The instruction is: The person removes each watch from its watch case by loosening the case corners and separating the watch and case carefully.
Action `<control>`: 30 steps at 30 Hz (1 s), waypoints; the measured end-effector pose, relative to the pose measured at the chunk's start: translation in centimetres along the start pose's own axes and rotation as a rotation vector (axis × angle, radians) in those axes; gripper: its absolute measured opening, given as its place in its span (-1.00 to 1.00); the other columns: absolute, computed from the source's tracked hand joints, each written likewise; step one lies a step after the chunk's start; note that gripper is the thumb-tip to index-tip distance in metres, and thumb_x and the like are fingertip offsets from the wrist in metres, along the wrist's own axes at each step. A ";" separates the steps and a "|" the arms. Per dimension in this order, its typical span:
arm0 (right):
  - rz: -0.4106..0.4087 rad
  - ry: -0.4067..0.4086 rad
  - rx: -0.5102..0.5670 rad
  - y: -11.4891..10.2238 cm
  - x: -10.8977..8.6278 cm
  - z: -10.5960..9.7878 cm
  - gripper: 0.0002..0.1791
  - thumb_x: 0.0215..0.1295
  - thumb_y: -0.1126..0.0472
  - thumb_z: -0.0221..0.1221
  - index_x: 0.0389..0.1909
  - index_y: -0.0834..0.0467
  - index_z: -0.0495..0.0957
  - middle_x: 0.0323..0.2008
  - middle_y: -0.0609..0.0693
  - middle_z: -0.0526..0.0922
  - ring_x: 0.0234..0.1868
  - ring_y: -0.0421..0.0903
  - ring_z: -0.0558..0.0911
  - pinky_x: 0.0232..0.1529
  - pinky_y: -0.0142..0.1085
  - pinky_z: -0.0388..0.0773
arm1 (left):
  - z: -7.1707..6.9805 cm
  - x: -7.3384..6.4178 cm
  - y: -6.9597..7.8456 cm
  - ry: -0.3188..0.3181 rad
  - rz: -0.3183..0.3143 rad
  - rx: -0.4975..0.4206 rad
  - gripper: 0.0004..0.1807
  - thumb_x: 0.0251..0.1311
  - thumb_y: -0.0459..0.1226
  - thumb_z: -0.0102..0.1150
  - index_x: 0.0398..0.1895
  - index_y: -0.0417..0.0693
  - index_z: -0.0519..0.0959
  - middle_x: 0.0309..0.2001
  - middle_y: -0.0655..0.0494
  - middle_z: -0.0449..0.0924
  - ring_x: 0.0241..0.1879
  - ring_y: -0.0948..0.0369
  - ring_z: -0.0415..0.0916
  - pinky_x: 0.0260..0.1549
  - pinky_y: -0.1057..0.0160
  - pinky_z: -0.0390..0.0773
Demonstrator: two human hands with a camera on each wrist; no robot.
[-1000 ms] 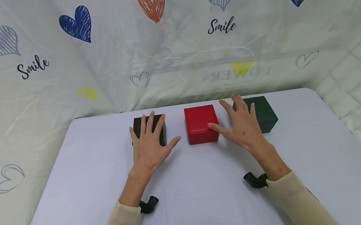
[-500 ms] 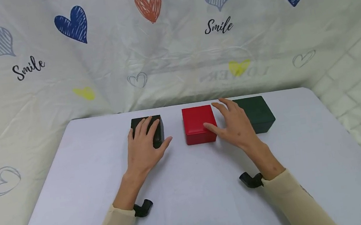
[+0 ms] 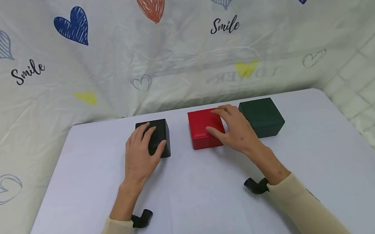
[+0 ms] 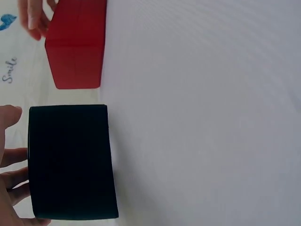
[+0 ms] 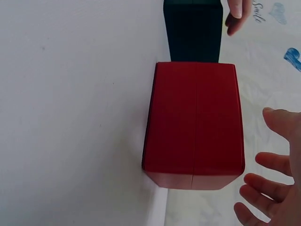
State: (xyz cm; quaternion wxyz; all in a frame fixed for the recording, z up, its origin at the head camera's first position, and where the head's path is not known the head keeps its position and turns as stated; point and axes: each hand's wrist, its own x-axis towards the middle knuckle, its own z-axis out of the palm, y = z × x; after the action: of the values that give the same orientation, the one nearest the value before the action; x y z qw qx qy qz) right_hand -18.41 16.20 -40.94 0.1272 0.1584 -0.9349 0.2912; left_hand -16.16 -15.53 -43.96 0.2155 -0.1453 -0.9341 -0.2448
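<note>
A black box (image 3: 158, 129) stands at the left of a row of three boxes on the white table. My left hand (image 3: 139, 159) is over its left side, fingers loosely bent at the top and thumb across the front right corner. In the left wrist view the thumb stands off the dark box (image 4: 70, 162), with other fingertips at its edge. The red box (image 3: 200, 125) is in the middle. My right hand (image 3: 236, 131) hovers at its right, thumb and forefinger overlapping the top. The right wrist view shows spread fingers apart from the red box (image 5: 193, 117), nothing held.
A dark green box (image 3: 261, 111) stands just right of the right hand. All three boxes sit near the table's far edge, before a white curtain (image 3: 180, 55) printed with hearts. Black curved pieces (image 3: 142, 218) stick out at both sleeve cuffs.
Both hands have shifted left and their spread fingers have drawn in. The right hand now overlaps the red box more and the green box less. The head view has turned slightly right.
</note>
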 end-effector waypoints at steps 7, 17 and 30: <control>-0.001 -0.035 0.042 -0.8 0.3 0.5 -0.30 0.23 -0.05 0.44 0.34 0.11 0.51 0.35 0.11 0.49 0.36 0.11 0.48 0.19 0.11 0.69 | -0.5 -0.3 -0.9 -0.004 -0.027 -0.073 -0.38 0.40 0.02 0.28 0.39 -0.11 0.51 0.51 -0.07 0.37 0.53 -0.08 0.24 0.47 -0.24 0.30; -0.039 -0.058 0.078 -2.1 1.2 1.2 -0.36 0.27 -0.04 0.40 0.33 0.08 0.52 0.35 0.06 0.49 0.32 0.07 0.50 0.14 0.06 0.72 | -1.2 -1.0 -2.2 -0.038 -0.110 -0.103 -0.26 0.39 0.02 0.27 0.52 -0.12 0.35 0.59 -0.02 0.23 0.59 -0.01 0.15 0.49 -0.13 0.35; -0.073 -0.066 0.128 -3.5 1.9 2.3 -0.44 0.31 0.03 0.38 0.28 0.10 0.54 0.31 0.05 0.51 0.27 0.08 0.52 0.06 0.03 0.75 | -1.9 -1.6 -2.9 -0.061 -0.161 -0.150 -0.22 0.41 0.03 0.25 0.56 -0.12 0.28 0.61 -0.05 0.18 0.60 -0.05 0.12 0.44 -0.20 0.39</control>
State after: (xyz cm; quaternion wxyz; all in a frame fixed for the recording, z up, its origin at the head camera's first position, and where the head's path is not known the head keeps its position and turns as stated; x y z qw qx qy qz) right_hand -19.15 11.70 -40.33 0.0966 0.2096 -0.9116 0.3403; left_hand -15.26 -19.23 -44.38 0.1551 -0.0931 -0.9279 -0.3261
